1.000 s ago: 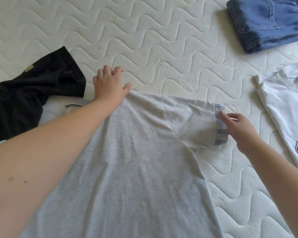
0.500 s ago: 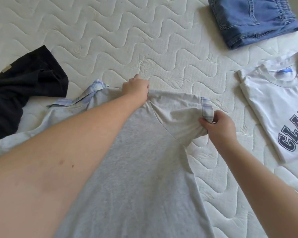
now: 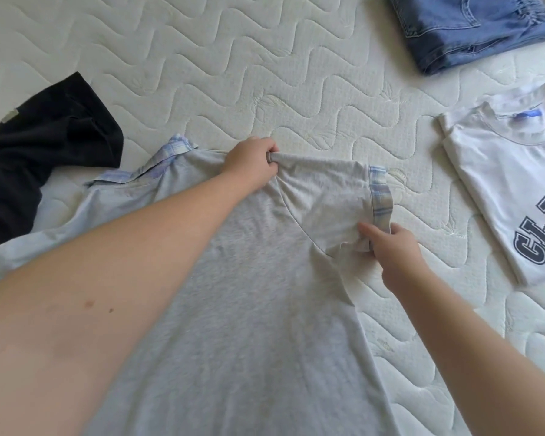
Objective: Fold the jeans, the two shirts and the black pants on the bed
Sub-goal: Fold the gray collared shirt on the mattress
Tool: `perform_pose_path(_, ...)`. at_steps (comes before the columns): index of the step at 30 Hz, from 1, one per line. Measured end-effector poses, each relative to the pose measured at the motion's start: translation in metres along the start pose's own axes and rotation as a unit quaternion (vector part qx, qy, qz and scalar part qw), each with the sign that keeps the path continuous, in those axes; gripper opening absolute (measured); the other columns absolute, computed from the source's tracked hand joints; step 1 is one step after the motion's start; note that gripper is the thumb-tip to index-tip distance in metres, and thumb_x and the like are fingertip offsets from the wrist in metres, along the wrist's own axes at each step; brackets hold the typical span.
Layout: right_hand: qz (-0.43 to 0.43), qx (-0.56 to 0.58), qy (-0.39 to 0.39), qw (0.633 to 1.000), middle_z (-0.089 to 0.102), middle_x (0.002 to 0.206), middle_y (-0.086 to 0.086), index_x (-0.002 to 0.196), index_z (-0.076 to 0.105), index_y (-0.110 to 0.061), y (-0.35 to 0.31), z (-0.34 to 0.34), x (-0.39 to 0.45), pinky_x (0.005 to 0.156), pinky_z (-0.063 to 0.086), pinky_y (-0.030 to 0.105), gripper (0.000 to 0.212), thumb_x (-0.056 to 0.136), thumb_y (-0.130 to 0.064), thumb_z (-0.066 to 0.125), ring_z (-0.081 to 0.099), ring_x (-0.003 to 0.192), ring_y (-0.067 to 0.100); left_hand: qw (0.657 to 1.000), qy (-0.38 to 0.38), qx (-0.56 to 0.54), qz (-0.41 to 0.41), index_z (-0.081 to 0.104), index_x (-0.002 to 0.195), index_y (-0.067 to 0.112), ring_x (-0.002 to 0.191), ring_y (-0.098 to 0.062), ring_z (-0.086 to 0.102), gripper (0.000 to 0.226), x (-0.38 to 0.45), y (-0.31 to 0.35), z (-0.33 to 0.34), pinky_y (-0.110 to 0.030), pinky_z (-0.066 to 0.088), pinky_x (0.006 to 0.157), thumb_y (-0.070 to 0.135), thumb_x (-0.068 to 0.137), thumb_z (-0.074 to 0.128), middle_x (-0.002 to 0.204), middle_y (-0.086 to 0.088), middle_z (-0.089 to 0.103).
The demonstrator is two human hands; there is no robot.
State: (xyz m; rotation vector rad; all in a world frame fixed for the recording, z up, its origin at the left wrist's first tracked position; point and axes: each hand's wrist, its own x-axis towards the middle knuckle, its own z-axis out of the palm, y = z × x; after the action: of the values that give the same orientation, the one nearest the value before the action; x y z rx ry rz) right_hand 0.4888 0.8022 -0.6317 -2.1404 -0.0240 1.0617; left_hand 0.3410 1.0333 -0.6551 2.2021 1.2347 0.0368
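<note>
Two hands, left hand (image 3: 251,162) and right hand (image 3: 390,247), both on one grey T-shirt (image 3: 252,309). Beyond the fingers: one white T-shirt (image 3: 510,190), one folded jeans (image 3: 466,29), one black pants (image 3: 38,158)

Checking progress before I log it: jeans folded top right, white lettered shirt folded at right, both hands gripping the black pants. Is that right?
Not quite. The head view shows both hands on the grey T-shirt: the left hand grips its shoulder, the right hand pinches the plaid-cuffed sleeve. The black pants lie untouched at left. The jeans and white lettered shirt are as you said.

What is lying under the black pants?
The black pants lie on the mattress; their lower edge overlaps a pale blue cloth. Anything else beneath is covered.
</note>
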Motion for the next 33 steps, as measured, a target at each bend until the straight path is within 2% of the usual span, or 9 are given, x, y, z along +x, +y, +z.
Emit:
perform_pose_path(5, -0.083, 0.14, -0.032, 0.986, 0.065, 0.1, 0.009, 0.108, 0.058, -0.009, -0.005, 0.007, -0.007, 0.085, 0.054, 0.04, 0.016, 0.093, -0.009, 0.06, 0.063, 0.094, 0.024, 0.993, 0.015, -0.112, -0.033, 0.066, 0.105, 0.018, 0.101, -0.017, 0.059, 0.019, -0.006, 0.0, -0.01, -0.02, 0.038, 0.081, 0.012, 0.089, 0.058, 0.113, -0.002, 0.063)
perform_pose_path(7, -0.083, 0.193, -0.066, 0.975, 0.066, 0.11, 0.01, 0.13, 0.051, -0.011, -0.008, 0.005, -0.007, 0.088, 0.054, 0.036, 0.045, 0.089, 0.01, 0.051, 0.066, 0.099, 0.024, 0.987, 0.016, -0.152, -0.049, 0.067, 0.104, 0.02, 0.1, -0.017, 0.059, 0.024, -0.011, -0.003, -0.009, -0.019, 0.039, 0.082, 0.006, 0.089, 0.055, 0.118, -0.003, 0.056)
perform_pose_path(9, -0.038, 0.237, -0.089, 0.967, 0.065, 0.121, 0.014, 0.14, 0.045, -0.012, -0.01, 0.002, -0.002, 0.093, 0.055, 0.039, 0.062, 0.085, 0.017, 0.048, 0.067, 0.105, 0.025, 0.984, 0.014, -0.171, -0.055, 0.066, 0.109, 0.02, 0.1, -0.016, 0.056, 0.03, -0.016, -0.004, -0.008, -0.015, 0.038, 0.081, 0.003, 0.089, 0.052, 0.125, -0.002, 0.048)
perform_pose_path(12, 0.06, 0.248, -0.12, 0.959, 0.067, 0.121, 0.018, 0.129, 0.058, -0.004, -0.017, -0.002, 0.006, 0.084, 0.058, 0.044, 0.043, 0.087, 0.003, 0.06, 0.068, 0.105, 0.029, 0.988, 0.014, -0.144, -0.053, 0.062, 0.118, 0.02, 0.111, -0.016, 0.053, 0.029, -0.019, -0.005, -0.008, -0.017, 0.04, 0.083, 0.012, 0.091, 0.056, 0.134, -0.001, 0.046)
perform_pose_path(14, 0.08, 0.212, -0.119, 0.967, 0.068, 0.12, 0.019, 0.116, 0.065, -0.003, -0.02, -0.004, 0.007, 0.09, 0.056, 0.048, 0.032, 0.085, -0.01, 0.07, 0.066, 0.109, 0.033, 0.997, 0.008, -0.076, -0.019, 0.061, 0.122, 0.021, 0.117, -0.019, 0.052, 0.029, -0.018, -0.001, -0.008, -0.027, 0.043, 0.093, 0.024, 0.094, 0.057, 0.134, -0.001, 0.048)
perform_pose_path(19, -0.087, 0.018, -0.047, 0.995, 0.073, 0.099, 0.014, 0.094, 0.07, -0.011, -0.024, -0.006, 0.005, 0.085, 0.058, 0.043, 0.016, 0.086, -0.024, 0.074, 0.071, 0.091, 0.027, 0.987, -0.018, 0.115, 0.111, 0.055, 0.134, 0.027, 0.131, -0.024, 0.038, 0.045, -0.006, 0.039, 0.0, -0.038, 0.027, 0.105, 0.051, 0.097, 0.048, 0.142, 0.005, 0.048)
perform_pose_path(24, -0.125, -0.114, 0.025, 0.985, 0.073, 0.081, 0.005, 0.084, 0.07, -0.016, -0.012, -0.003, 0.01, 0.074, 0.059, 0.048, 0.025, 0.084, -0.041, 0.073, 0.071, 0.078, 0.026, 0.969, -0.155, 0.178, 0.068, 0.048, 0.138, 0.024, 0.131, -0.025, 0.043, 0.064, 0.023, 0.097, 0.032, -0.042, 0.024, 0.106, 0.068, 0.092, 0.044, 0.138, -0.001, 0.054)
perform_pose_path(30, 0.06, -0.026, -0.153, 0.986, 0.076, 0.091, 0.009, 0.094, 0.07, -0.01, 0.0, -0.02, 0.01, 0.076, 0.061, 0.035, 0.026, 0.079, -0.028, 0.082, 0.074, 0.088, 0.024, 0.97, -0.202, 0.133, 0.03, 0.059, 0.108, 0.023, 0.123, -0.026, 0.051, 0.019, 0.042, 0.134, 0.053, -0.042, 0.033, 0.101, 0.035, 0.094, 0.058, 0.122, 0.0, 0.059)
perform_pose_path(33, 0.05, -0.058, -0.135, 0.988, 0.075, 0.079, 0.007, 0.093, 0.071, -0.006, 0.011, -0.032, 0.011, 0.057, 0.057, 0.023, 0.027, 0.08, -0.028, 0.081, 0.073, 0.07, 0.016, 0.98, -0.179, 0.055, 0.064, 0.056, 0.096, 0.025, 0.112, -0.026, 0.057, 0.002, 0.041, 0.135, 0.062, -0.033, 0.042, 0.088, 0.023, 0.096, 0.055, 0.11, -0.003, 0.06)
